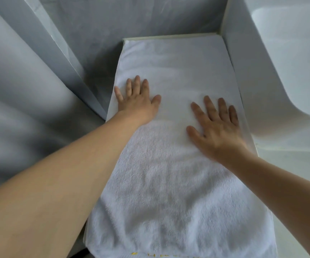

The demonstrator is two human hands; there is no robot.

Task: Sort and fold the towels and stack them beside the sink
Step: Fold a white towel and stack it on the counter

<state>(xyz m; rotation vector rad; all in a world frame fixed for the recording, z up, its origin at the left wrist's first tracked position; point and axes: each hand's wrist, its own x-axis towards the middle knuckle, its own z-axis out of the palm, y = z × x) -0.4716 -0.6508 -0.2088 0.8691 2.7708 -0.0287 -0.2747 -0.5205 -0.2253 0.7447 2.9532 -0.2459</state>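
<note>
White towel (171,164): spread on the ledge, sink (288,71) at 2 o'clock. Left hand (137,101), right hand (215,127): flat, fingers spread, pressing, gripping nothing. Risk: near end (6 o'clock) overhangs; its weight may drag the towel off.

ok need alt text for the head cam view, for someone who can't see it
Both hands, the left hand and right hand, press flat with straight fingers on a white towel spread over a narrow counter beside a white sink. Grey wall panels stand behind and to the left.
</note>
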